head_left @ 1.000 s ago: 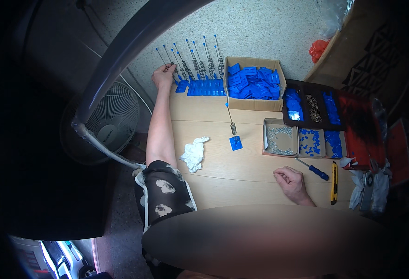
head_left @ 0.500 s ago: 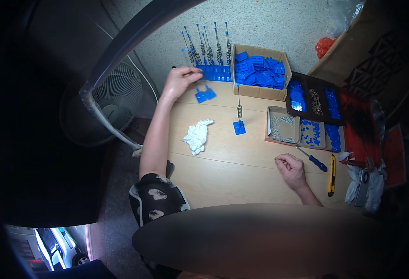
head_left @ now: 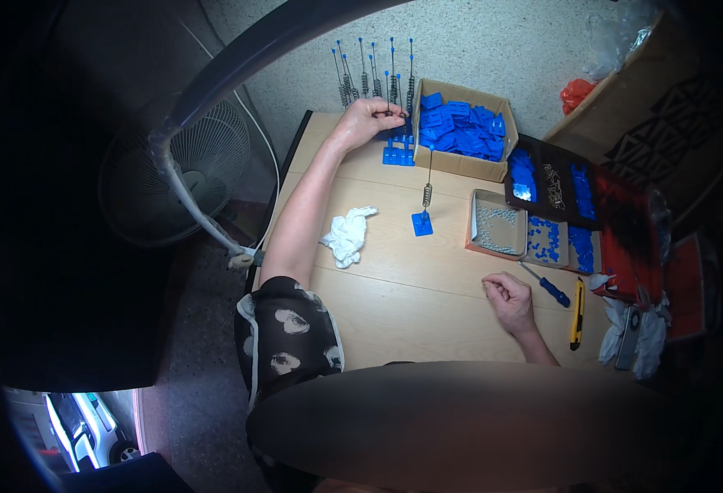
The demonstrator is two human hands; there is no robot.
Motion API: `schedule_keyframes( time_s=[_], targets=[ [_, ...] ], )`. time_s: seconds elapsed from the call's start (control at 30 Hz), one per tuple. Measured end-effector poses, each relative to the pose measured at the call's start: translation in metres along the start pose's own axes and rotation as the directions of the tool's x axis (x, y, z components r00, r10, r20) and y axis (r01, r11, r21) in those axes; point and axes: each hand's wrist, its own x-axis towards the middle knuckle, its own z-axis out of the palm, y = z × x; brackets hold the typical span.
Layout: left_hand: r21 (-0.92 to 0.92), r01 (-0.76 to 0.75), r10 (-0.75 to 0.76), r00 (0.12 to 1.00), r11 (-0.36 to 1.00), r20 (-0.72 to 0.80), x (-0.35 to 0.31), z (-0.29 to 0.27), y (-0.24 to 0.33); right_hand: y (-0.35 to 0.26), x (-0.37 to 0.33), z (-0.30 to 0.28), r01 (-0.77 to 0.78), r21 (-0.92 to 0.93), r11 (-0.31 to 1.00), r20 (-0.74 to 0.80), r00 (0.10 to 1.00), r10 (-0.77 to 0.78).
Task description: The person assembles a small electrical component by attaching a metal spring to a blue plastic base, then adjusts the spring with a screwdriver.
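Note:
My left hand [head_left: 369, 120] is at the back of the table, its fingers closed around the thin rods of two blue-tipped spring pieces. Their square blue bases [head_left: 398, 156] hang below the fingers, in front of a row of similar standing spring pieces [head_left: 364, 80]. Another spring piece [head_left: 427, 197] stands alone mid-table on its blue base. Over the bare wood at the right rests my right hand [head_left: 511, 302], fingers curled closed; whatever may be inside them is hidden. A blue-handled screwdriver [head_left: 554, 292] lies nearest to it.
A cardboard box [head_left: 465, 163] of blue plates stands at the back. Small trays [head_left: 497, 246] of beads and blue parts sit right, before a dark compartment tray [head_left: 552, 209]. A yellow cutter [head_left: 577, 314] and crumpled white cloth [head_left: 349, 237] lie on the table. A fan [head_left: 172, 172] stands left.
My left hand has moved right along the row, carrying the two spring pieces toward the cardboard box. My right hand stays in place. The view has shifted slightly.

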Motion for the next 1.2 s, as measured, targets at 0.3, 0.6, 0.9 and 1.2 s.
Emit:
schedule_keyframes(
  time_s=[0.3, 0.6, 0.9, 1.2],
  targets=[
    [0.026, -0.065, 0.065, 0.998, 0.998, -0.015, 0.009, -0.007, -0.012, 0.001, 0.005, -0.009, 0.005, -0.004, 1.0, 0.001, 1.0, -0.005],
    [-0.023, -0.067, 0.069, 0.996, 0.997, 0.06, 0.019, 0.013, 0.012, 0.003, -0.001, -0.031, -0.016, -0.01, 1.0, -0.002, 1.0, 0.016],
    [0.314, 0.178, -0.125, 0.975, 0.933, -0.183, -0.036, 0.073, -0.025, 0.01, -0.005, -0.048, 0.001, -0.008, 1.0, -0.003, 1.0, -0.001],
    [0.357, 0.073, 0.019, 0.969, 0.931, -0.247, -0.033, 0.09, -0.049, 0.008, -0.014, -0.051, -0.019, -0.017, 1.0, 0.002, 1.0, 0.019]
  ],
)
